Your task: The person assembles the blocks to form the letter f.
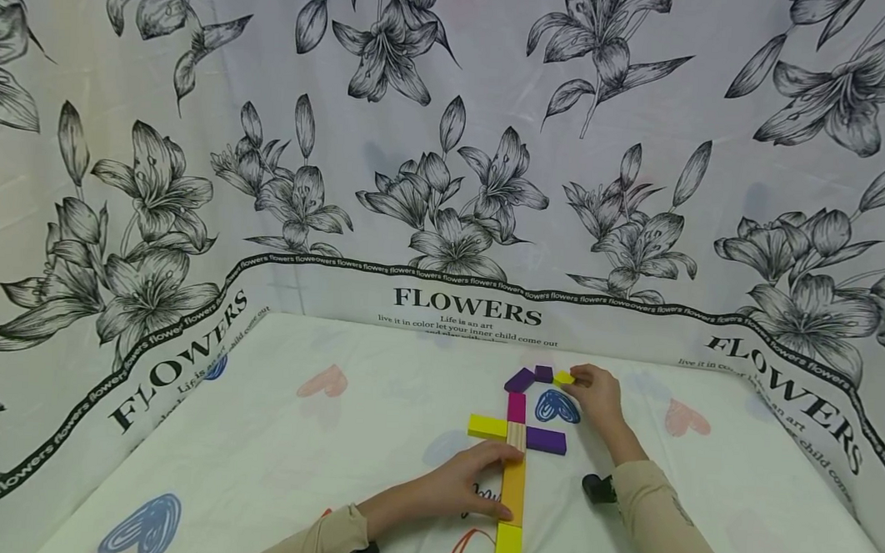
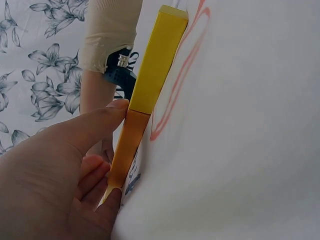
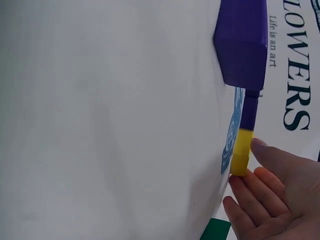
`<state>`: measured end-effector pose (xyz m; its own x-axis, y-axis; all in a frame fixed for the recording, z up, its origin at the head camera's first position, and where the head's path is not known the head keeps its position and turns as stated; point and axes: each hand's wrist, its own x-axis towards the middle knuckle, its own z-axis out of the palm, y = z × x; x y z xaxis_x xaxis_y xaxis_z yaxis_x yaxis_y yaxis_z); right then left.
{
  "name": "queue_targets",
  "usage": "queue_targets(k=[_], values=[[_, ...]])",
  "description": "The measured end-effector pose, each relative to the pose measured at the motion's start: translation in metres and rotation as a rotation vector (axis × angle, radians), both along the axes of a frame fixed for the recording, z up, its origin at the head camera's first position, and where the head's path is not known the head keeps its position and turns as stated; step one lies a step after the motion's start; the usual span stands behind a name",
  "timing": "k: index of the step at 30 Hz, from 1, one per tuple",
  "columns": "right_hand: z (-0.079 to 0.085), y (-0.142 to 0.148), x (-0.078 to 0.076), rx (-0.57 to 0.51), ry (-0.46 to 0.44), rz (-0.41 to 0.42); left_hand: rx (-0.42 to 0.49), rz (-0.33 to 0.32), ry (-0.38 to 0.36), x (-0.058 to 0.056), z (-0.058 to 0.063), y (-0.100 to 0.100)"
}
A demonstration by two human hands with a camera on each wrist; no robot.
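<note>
Wooden blocks form a line, with a hooked run at its far end. My left hand [image 1: 465,482] rests thumb and fingertip near the two ends of the orange block [image 1: 513,493]. A yellow block [image 2: 159,60] abuts the orange one on the near side. Beyond it lie a plain wood block [image 1: 517,436] and a magenta block [image 1: 516,407]. My right hand [image 1: 596,395] pinches a small yellow block [image 3: 241,152] between thumb and fingers, beside a small purple block [image 1: 543,374]. A tilted purple block [image 1: 520,380] links the hook to the magenta one.
A long yellow block [image 1: 488,427] and a long purple block [image 1: 546,440] stick out sideways from the line. Part of a green block [image 3: 216,230] shows near my right hand. A heart-printed white cloth [image 1: 374,432] covers the surface; a flower-printed curtain [image 1: 452,85] stands behind.
</note>
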<state>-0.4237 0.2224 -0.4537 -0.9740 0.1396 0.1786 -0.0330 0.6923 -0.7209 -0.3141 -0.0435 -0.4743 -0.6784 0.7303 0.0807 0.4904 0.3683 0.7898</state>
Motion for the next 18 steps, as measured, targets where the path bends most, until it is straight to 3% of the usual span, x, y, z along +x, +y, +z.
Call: queue_targets(k=[18], values=[[0.008, 0.01, 0.016, -0.025, 0.035, 0.011, -0.006, 0.023, -0.03, 0.0, -0.001, 0.002]])
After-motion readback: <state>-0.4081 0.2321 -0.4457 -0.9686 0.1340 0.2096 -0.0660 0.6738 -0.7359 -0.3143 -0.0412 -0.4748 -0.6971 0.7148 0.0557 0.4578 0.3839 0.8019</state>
